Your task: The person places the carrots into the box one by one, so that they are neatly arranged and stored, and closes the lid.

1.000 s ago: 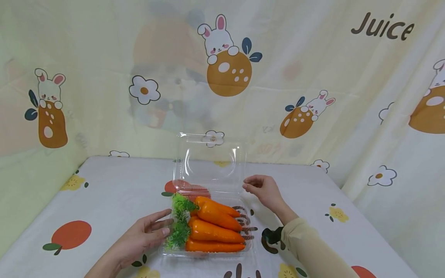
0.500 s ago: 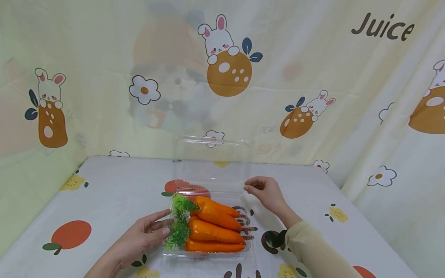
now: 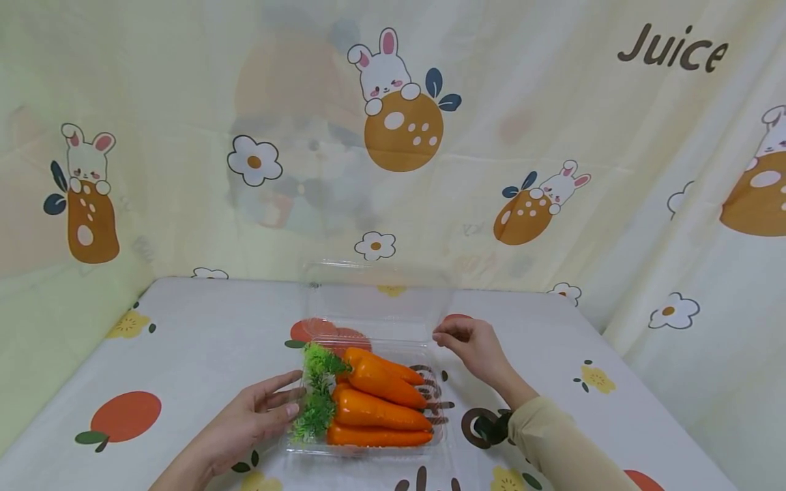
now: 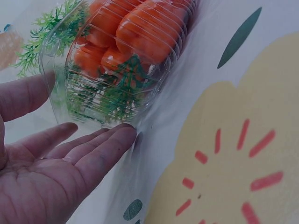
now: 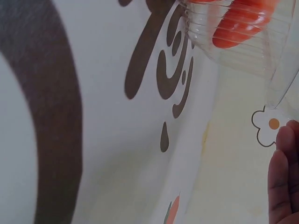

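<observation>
A clear plastic clamshell container [image 3: 368, 451] lies on the table with several orange carrots [image 3: 381, 412] in it. Their green tops [image 3: 316, 409] point left. The container's transparent lid [image 3: 377, 300] stands raised at the back, its outline faint. My left hand [image 3: 254, 416] has its fingers extended against the container's left side; in the left wrist view those fingers [image 4: 103, 149] lie along its lower edge. At the lid's right edge, near the hinge, the thumb and forefinger of my right hand [image 3: 475, 348] come together and pinch it. The exact contact is partly hidden in the right wrist view.
A pale cloth printed with fruit and flowers covers the table [image 3: 202, 341]. Behind it hangs a curtain [image 3: 307, 198] with rabbit prints. A black band [image 3: 491, 428] shows at my right wrist, by the sleeve [image 3: 565, 443].
The lid's upper edge has come down and looks wider, as the lid tilts toward me. My right hand has moved slightly down and right. The left hand and the carrots have stayed put.
</observation>
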The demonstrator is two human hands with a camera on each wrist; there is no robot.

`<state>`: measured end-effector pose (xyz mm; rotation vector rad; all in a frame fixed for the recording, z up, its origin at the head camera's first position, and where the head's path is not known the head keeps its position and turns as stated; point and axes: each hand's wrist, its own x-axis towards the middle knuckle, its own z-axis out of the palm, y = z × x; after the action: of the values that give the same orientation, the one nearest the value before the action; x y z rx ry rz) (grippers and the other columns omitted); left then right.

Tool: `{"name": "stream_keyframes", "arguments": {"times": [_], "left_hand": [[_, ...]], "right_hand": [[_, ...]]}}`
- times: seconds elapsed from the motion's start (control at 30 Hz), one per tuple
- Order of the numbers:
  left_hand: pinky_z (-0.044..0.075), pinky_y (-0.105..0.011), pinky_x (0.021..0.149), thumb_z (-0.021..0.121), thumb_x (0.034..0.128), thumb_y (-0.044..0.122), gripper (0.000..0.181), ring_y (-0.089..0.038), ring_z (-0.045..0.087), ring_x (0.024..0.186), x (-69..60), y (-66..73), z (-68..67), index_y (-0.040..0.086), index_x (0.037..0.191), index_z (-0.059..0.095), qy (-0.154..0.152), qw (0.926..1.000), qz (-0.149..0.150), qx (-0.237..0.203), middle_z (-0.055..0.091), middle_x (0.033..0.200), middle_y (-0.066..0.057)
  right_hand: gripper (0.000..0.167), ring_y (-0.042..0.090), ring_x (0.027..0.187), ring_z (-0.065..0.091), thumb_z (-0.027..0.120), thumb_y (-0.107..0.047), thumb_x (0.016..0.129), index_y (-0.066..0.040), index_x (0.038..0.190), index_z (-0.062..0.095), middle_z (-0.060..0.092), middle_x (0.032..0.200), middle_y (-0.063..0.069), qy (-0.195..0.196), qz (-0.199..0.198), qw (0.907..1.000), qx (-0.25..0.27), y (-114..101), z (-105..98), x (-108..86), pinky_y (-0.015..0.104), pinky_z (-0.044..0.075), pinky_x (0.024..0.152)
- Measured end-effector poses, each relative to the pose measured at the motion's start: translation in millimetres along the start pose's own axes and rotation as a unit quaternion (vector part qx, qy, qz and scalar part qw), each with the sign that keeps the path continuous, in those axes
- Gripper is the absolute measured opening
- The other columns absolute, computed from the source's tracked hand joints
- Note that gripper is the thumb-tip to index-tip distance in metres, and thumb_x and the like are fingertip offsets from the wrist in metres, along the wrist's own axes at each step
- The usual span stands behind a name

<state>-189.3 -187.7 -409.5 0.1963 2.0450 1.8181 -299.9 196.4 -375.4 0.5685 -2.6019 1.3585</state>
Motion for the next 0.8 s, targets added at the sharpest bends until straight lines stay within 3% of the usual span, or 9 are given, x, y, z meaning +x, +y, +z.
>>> {"name": "stream_keyframes", "arguments": {"times": [0.2,0.3,0.57,0.8], "left_hand": [[0.057,-0.047,0.102,0.063,0.1028,0.026,0.074,-0.042,0.054,0.137,-0.9,0.7,0.1,-0.002,0.160,0.026,0.004,1.0000,0.001,-0.001,0.039,0.157,-0.032],[0.057,-0.047,0.102,0.063,0.1029,0.026,0.074,-0.043,0.053,0.138,0.0,0.6,-0.2,-0.002,0.160,0.025,0.003,1.0000,-0.002,-0.003,0.039,0.157,-0.032],[0.057,-0.047,0.102,0.061,0.1037,0.026,0.073,-0.043,0.053,0.137,0.9,1.1,-0.7,-0.004,0.160,0.025,-0.001,1.0000,-0.002,-0.002,0.038,0.157,-0.033],[0.058,-0.046,0.101,0.062,0.1029,0.030,0.072,-0.039,0.057,0.135,-2.5,7.1,-1.4,0.000,0.159,0.029,0.028,0.9995,-0.017,0.002,0.043,0.156,-0.029]], "right_hand": [[0.006,0.008,0.076,0.064,0.079,-0.008,0.088,-0.005,0.093,0.080,0.075,0.090,0.011,0.008,-0.023,0.9996,-0.013,3.6,-0.9,-2.3,0.016,0.058,0.071],[0.005,0.003,0.074,0.063,0.081,-0.009,0.086,-0.007,0.090,0.080,0.076,0.087,0.009,0.011,-0.036,0.9989,-0.027,6.5,-1.1,-3.3,0.017,0.058,0.069],[0.004,0.005,0.076,0.069,0.079,-0.009,0.088,-0.007,0.090,0.081,0.078,0.087,0.007,0.022,-0.076,0.9963,-0.033,9.5,0.5,-5.2,0.018,0.059,0.071],[0.004,0.009,0.077,0.072,0.079,-0.006,0.087,-0.009,0.088,0.081,0.079,0.087,0.005,0.030,-0.094,0.9939,-0.049,8.8,1.6,-5.8,0.019,0.060,0.072]]}}
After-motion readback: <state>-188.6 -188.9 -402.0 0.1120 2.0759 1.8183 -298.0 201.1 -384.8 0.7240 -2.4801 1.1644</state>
